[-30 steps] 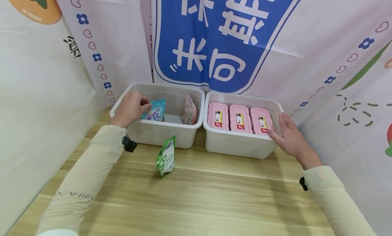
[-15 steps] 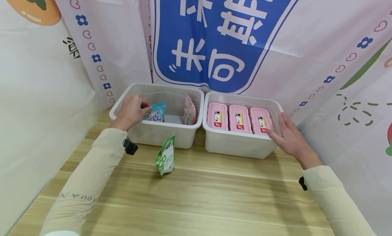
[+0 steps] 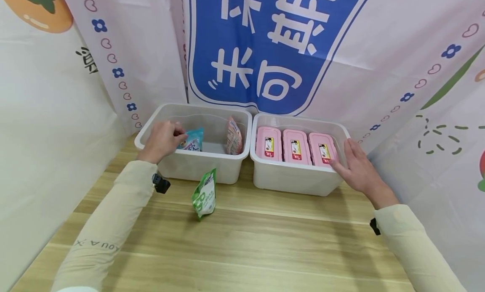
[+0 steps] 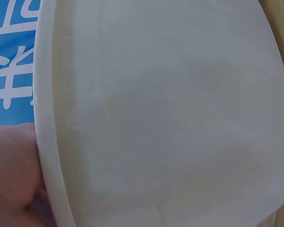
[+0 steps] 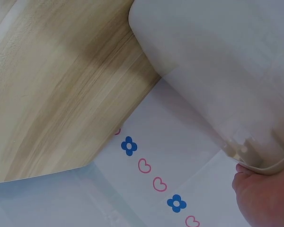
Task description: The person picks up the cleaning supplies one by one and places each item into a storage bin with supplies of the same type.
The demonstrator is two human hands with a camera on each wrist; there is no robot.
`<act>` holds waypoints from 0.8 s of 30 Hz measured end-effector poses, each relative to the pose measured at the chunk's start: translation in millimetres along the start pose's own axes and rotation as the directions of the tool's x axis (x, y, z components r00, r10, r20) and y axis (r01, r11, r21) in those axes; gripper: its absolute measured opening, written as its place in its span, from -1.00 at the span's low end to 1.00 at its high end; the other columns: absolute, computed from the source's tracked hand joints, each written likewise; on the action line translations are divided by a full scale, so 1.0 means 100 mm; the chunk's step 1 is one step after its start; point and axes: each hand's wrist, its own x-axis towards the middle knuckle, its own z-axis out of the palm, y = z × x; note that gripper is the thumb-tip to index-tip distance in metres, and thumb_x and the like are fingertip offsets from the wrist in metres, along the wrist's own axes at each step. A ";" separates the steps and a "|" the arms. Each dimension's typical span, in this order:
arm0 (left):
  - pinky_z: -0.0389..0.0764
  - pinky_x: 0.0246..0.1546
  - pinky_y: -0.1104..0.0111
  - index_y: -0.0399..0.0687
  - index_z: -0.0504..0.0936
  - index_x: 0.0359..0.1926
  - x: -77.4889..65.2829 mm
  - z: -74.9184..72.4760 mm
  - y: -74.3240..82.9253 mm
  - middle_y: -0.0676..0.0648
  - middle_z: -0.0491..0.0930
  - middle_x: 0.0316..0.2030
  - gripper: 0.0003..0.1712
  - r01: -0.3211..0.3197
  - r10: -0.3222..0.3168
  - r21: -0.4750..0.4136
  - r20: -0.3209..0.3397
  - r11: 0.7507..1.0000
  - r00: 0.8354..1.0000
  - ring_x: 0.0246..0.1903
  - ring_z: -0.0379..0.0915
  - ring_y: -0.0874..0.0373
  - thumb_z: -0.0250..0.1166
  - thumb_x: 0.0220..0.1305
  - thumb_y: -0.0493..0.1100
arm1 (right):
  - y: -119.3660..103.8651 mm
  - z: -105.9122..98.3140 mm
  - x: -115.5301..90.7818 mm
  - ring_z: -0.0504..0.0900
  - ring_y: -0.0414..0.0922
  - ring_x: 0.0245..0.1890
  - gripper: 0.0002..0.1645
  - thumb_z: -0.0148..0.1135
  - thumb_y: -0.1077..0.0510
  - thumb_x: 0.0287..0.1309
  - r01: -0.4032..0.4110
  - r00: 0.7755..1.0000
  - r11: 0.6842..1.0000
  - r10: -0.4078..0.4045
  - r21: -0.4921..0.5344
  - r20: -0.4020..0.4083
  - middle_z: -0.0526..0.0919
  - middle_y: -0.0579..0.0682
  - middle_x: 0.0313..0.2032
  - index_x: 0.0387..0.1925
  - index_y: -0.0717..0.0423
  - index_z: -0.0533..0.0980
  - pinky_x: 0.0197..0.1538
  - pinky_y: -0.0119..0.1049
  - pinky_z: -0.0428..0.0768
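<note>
My left hand (image 3: 161, 139) reaches over the rim of the left white plastic bin (image 3: 197, 165) and pinches the upper corner of a blue packet (image 3: 193, 140) inside it. Part of the packet is hidden by the hand and the bin's front wall. A pink packet (image 3: 234, 138) stands upright at that bin's right end. On the table before it is a green-and-white packet (image 3: 205, 195). My right hand (image 3: 358, 168) rests on the front right corner of the right white bin (image 3: 291, 178), thumb over the rim and fingers straight along the side.
Pink lidded boxes (image 3: 297, 145) stand in a row in the right bin. Both bins sit side by side against the printed cloth backdrop (image 3: 242, 52). Wood-grain table (image 3: 257, 245) lies in front, with cloth walls on both sides.
My left hand has lowered slightly, and the blue packet has sunk a little deeper into the left bin. The right hand stays at its bin corner.
</note>
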 end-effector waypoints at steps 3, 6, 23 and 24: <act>0.63 -0.18 0.11 -0.30 0.80 -0.11 0.00 0.00 0.00 -0.28 0.71 -0.18 -0.81 0.011 -0.011 0.000 0.005 1.000 1.000 -0.20 0.55 -0.12 0.33 0.48 -0.24 | 0.00 -0.01 0.00 -0.32 0.37 0.69 0.17 -0.07 -0.33 0.55 -0.001 1.000 1.000 0.001 -0.004 0.004 -0.40 0.35 0.68 0.66 0.28 -0.41 0.58 0.52 -0.10; 0.66 -0.16 0.09 -0.32 0.78 -0.08 0.01 -0.02 0.00 -0.30 0.72 -0.16 -0.81 0.025 -0.025 0.007 0.019 1.000 1.000 -0.19 0.59 -0.13 0.33 0.48 -0.25 | -0.01 -0.01 -0.01 -0.33 0.36 0.69 0.17 -0.08 -0.33 0.55 -0.003 1.000 1.000 0.003 -0.004 0.008 -0.41 0.34 0.68 0.66 0.27 -0.41 0.58 0.51 -0.11; 0.73 -0.05 -0.01 -0.35 0.75 0.01 0.04 -0.43 0.22 -0.36 0.74 -0.07 -0.74 0.051 -0.060 0.085 0.111 0.995 0.992 -0.13 0.65 -0.16 0.25 0.50 -0.25 | -0.01 -0.02 -0.01 -0.33 0.36 0.69 0.19 -0.11 -0.37 0.55 0.004 1.000 1.000 -0.004 -0.007 0.008 -0.41 0.35 0.68 0.66 0.28 -0.40 0.59 0.49 -0.10; 0.73 -0.03 -0.02 -0.36 0.74 0.02 0.04 -0.46 0.25 -0.37 0.74 -0.06 -0.73 0.047 -0.057 0.089 0.111 0.995 0.992 -0.12 0.65 -0.17 0.25 0.50 -0.24 | -0.01 -0.02 -0.01 -0.33 0.36 0.69 0.18 -0.10 -0.37 0.55 0.002 1.000 1.000 -0.002 -0.006 0.008 -0.41 0.36 0.68 0.66 0.28 -0.40 0.59 0.49 -0.09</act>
